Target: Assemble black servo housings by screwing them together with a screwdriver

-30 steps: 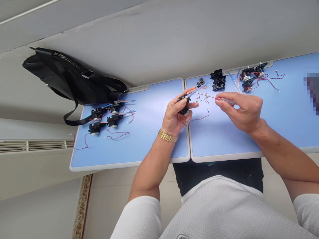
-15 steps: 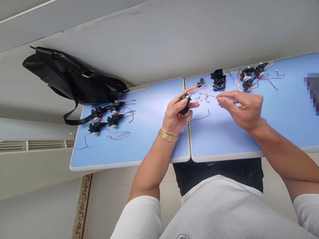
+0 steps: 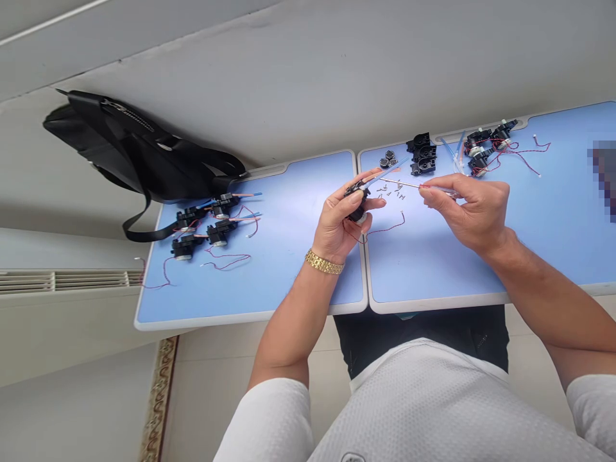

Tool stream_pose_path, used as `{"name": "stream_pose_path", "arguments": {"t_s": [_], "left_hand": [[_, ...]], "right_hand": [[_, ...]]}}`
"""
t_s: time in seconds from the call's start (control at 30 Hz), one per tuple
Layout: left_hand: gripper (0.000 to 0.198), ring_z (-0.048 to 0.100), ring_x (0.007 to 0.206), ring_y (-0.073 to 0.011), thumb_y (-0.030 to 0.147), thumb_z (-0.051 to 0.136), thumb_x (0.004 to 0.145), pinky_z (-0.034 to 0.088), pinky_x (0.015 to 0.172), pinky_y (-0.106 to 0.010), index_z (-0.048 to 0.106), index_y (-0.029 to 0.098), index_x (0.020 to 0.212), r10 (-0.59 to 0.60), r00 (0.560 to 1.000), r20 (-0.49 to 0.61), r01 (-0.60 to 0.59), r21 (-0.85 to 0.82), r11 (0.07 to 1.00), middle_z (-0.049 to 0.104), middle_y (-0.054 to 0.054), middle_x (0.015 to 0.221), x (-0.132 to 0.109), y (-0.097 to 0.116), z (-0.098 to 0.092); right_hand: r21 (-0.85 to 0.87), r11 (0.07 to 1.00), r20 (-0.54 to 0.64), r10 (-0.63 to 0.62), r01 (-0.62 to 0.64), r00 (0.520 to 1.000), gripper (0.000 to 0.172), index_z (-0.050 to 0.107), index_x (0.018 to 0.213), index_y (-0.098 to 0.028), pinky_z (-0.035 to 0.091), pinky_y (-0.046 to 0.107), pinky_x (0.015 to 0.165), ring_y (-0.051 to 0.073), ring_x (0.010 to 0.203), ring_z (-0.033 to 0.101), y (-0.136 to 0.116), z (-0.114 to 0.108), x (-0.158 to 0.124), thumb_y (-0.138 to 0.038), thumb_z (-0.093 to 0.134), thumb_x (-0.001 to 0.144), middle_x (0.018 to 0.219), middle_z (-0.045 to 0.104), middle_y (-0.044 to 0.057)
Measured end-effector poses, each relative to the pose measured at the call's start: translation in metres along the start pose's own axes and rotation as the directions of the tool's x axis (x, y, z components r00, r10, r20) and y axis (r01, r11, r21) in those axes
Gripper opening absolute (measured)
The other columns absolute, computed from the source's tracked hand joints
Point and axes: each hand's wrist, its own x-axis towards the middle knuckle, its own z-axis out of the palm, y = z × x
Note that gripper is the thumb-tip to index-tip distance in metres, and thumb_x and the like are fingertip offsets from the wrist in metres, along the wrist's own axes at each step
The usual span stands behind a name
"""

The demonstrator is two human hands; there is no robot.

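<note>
My left hand point(image 3: 344, 221) is closed around a small black motor assembly point(image 3: 357, 206), partly hidden by the fingers. A blue strip and an orange one stick out of it to the right, and a thin red-and-black cable point(image 3: 385, 230) hangs below. In my right hand point(image 3: 469, 208) is a screwdriver point(image 3: 404, 185), gripped by its clear handle. Its thin shaft points left, with the tip close to the strips at the assembly; whether it touches cannot be made out. Under the shaft, several small screws point(image 3: 392, 190) lie scattered on the table.
Several similar assemblies point(image 3: 219, 232) with cables lie on the left table point(image 3: 269, 282). On the right table point(image 3: 433, 282) are round black parts point(image 3: 387, 160), black housings point(image 3: 423, 154) and more wired assemblies point(image 3: 479, 151). A black bag point(image 3: 139, 154) leans against the wall at left.
Almost nothing differs. The screwdriver and my right hand have shifted very slightly; my left hand keeps the motor assembly in the same place.
</note>
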Motion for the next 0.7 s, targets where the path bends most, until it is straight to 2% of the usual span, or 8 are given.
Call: {"name": "stream_pose_path", "arguments": {"t_s": [0.33, 0.7], "left_hand": [[0.051, 0.092, 0.097, -0.0255, 0.05, 0.1, 0.082, 0.045, 0.04, -0.019, 0.09, 0.023, 0.124, 0.001, 1.0, -0.001, -0.001, -0.001, 1.0, 0.073, -0.016, 0.166, 0.0002, -0.0001, -0.0007], [0.056, 0.092, 0.108, -0.0305, 0.052, 0.098, 0.081, 0.045, 0.041, -0.019, 0.088, 0.023, 0.127, -0.006, 1.0, 0.009, 0.006, 0.021, 1.0, 0.07, -0.016, 0.17, -0.0005, -0.0001, -0.0016]], "right_hand": [[0.013, 1.0, -0.004, -0.01, 0.01, 1.0, 0.026, 0.093, 0.101, -0.027, 0.065, 0.034, 0.061, 0.02, 0.066, 0.082, 0.0007, 0.0012, -0.001, -0.048, 0.081, 0.111, 0.084, 0.089, 0.001], [-0.061, 0.998, -0.004, -0.008, 0.008, 1.0, 0.037, 0.093, 0.1, -0.028, 0.065, 0.032, 0.061, 0.018, 0.065, 0.08, 0.0016, 0.0008, -0.001, -0.058, 0.074, 0.113, 0.084, 0.089, 0.0]]}}
